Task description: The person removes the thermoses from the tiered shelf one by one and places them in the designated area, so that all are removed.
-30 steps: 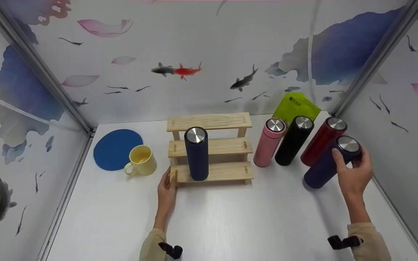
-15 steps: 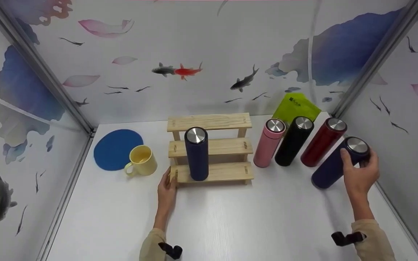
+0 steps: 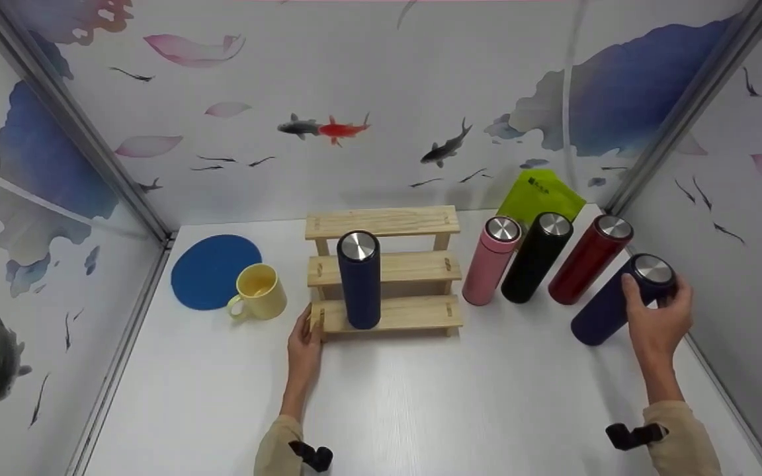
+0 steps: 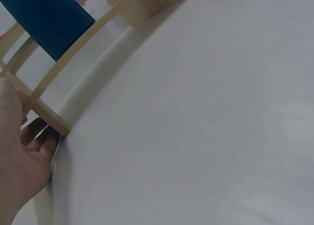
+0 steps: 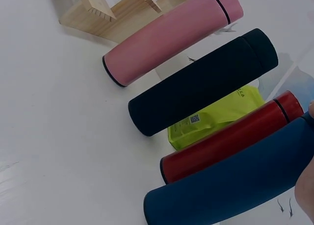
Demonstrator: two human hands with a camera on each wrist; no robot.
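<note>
My right hand (image 3: 660,317) grips a dark blue thermos flask (image 3: 609,307) near its silver-topped lid, at the table's right side. In the right wrist view this blue flask (image 5: 230,178) lies closest to the camera, with the hand at the frame's edge. My left hand (image 3: 305,337) holds the left end of the lowest step of a three-tier wooden rack (image 3: 414,316), thumb on top and fingers beside it. The left wrist view shows those fingers (image 4: 41,141) curled at the rack's end piece. Another dark blue flask (image 3: 362,287) stands upright on the lowest step.
Right of the rack stand a pink flask (image 3: 483,271), a black flask (image 3: 532,264) and a dark red flask (image 3: 583,268). Behind them leans a lime-green packet (image 3: 533,195). At left are a yellow mug (image 3: 265,297) and a round blue mat (image 3: 202,274). Patterned panels enclose the table.
My right hand has moved the dark blue flask a little to the right, away from the red flask; it slows over the last half second. The left hand stays at the rack.
</note>
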